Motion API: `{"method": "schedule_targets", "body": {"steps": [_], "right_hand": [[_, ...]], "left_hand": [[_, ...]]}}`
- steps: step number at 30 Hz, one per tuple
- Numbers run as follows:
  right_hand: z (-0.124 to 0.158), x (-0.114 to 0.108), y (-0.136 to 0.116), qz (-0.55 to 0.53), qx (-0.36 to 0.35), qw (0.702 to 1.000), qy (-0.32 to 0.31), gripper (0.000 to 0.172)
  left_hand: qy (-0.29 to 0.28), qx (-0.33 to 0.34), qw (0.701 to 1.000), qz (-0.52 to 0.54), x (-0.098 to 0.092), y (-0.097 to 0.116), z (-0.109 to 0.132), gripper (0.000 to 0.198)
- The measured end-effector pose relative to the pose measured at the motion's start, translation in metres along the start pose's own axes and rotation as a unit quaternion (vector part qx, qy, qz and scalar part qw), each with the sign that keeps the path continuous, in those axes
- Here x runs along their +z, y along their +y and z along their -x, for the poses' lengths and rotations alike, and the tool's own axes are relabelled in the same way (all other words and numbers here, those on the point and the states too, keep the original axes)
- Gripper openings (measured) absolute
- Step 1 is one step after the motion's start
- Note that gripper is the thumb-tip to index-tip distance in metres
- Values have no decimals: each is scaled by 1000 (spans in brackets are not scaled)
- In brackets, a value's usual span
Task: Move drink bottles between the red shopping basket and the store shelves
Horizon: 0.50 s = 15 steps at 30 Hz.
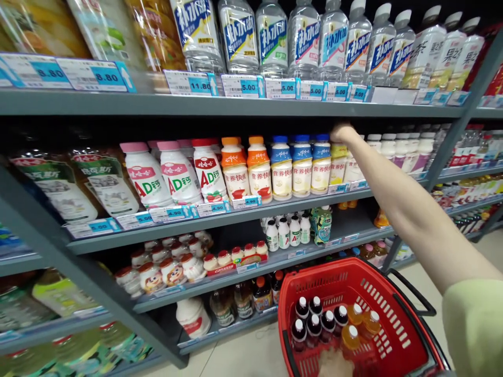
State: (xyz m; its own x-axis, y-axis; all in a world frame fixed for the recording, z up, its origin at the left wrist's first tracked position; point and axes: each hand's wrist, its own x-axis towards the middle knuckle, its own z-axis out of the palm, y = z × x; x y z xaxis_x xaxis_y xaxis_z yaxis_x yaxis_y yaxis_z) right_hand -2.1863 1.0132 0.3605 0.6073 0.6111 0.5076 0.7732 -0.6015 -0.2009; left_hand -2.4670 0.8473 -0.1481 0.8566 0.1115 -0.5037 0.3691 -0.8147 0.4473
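Observation:
My right hand (342, 133) reaches into the second shelf from the top, just above a yellow milk-drink bottle (338, 163). Its fingers are hidden in the shadow behind the bottle's top, so I cannot tell whether they grip it. Blue-capped milk-drink bottles (302, 170) stand to its left, white-capped ones (389, 149) to its right. Low in the view, my left hand (335, 364) is blurred over the near part of a red shopping basket (298, 283). It is close to orange drink bottles (350, 337) and dark drink bottles (313, 325), all white-capped, standing in the basket.
Above my right hand runs the top shelf's edge (236, 106) with price tags and clear drink bottles (271, 39). Small yogurt drinks (151, 277) fill part of a lower shelf. The basket's black handle (416, 290) sticks out on the right. A grey upright (451, 131) divides the shelving.

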Motion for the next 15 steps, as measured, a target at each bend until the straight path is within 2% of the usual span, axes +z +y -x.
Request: {"method": "schedule_targets", "body": {"steps": [4, 7, 9, 11, 12, 15], "right_hand": [[58, -5, 26, -53, -95, 990, 87, 45], [127, -5, 60, -70, -180, 965, 177, 45], [179, 9, 89, -92, -175, 955, 222, 48], [235, 42, 119, -127, -146, 951, 239, 46], [265, 65, 134, -147, -113, 958, 217, 45], [358, 143, 171, -175, -35, 983, 36, 50]], "left_hand": [[20, -74, 997, -25, -4, 7, 7, 51], [1, -78, 995, -66, -16, 14, 20, 56], [-5, -66, 993, -101, -25, 20, 29, 55], [2, -57, 989, -137, -32, 24, 37, 50], [13, -54, 987, -152, -33, 25, 39, 46], [40, -54, 986, -151, -29, 25, 40, 39]]}}
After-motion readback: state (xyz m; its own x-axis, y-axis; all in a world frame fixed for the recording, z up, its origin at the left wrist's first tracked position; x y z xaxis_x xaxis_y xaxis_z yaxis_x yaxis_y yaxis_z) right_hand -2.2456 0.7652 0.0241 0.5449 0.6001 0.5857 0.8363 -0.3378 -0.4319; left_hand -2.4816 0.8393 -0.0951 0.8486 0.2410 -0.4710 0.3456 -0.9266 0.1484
